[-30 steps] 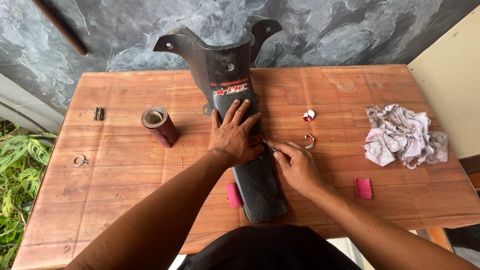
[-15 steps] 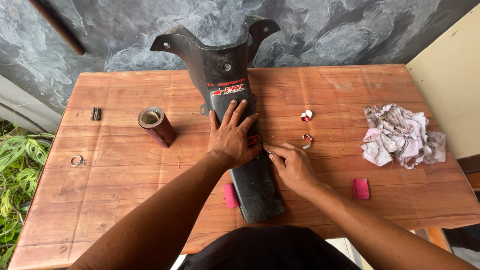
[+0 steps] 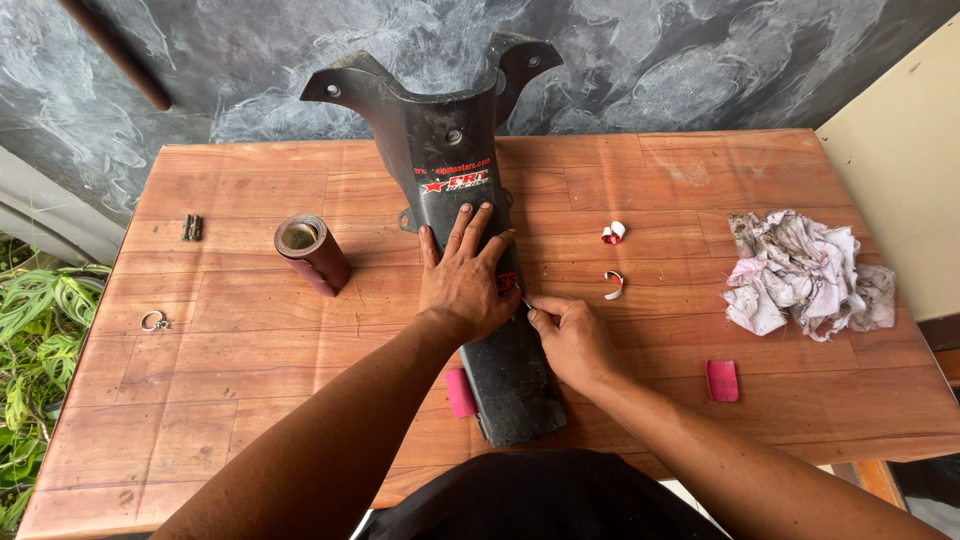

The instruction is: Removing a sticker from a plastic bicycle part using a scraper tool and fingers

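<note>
Long black plastic motorcycle fender panel (image 3: 470, 200) lies lengthwise at the middle of the brown wooden counter (image 3: 250, 390), forked end away from the person. Left hand (image 3: 465, 275) flat on the panel's middle — palm down, fingers spread and pointing away, wrist straight, nothing gripped. Right hand (image 3: 572, 335) beside it at the panel's right edge, knuckles up, grip pinched together on a small red sticker edge (image 3: 510, 283) — fingertips touching the panel.

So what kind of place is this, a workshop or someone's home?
Probably an informal home or backyard repair spot. A black motorcycle body panel lies on a wooden table, with a roll of sandpaper and a stained rag nearby, and plants beside it.
</note>
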